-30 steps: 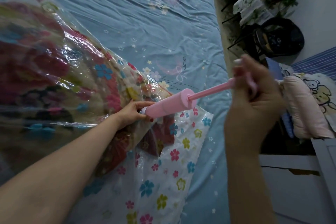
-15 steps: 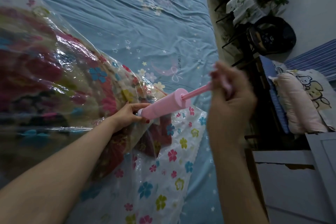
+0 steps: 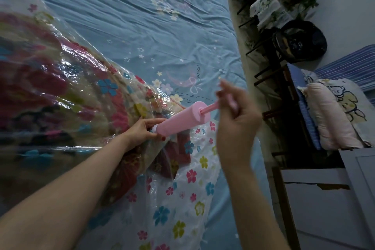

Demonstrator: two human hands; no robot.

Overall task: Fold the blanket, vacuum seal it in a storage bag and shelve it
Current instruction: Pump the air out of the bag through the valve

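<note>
My left hand (image 3: 142,131) clamps the pump (image 3: 182,121) base on the bag (image 3: 60,91), mid-bed (image 3: 142,26); my right hand (image 3: 236,116), at three o'clock, grips the handle (image 3: 231,101). Best keep strokes straight, nozzle pressed firmly.

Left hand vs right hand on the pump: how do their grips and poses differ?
The left hand pinches the nozzle end of the pink pump against the storage bag; the right hand grips the plunger handle, raised off the bed. The left hand looks sharp, the right blurred. Both are bare and closed on the pump.
</note>
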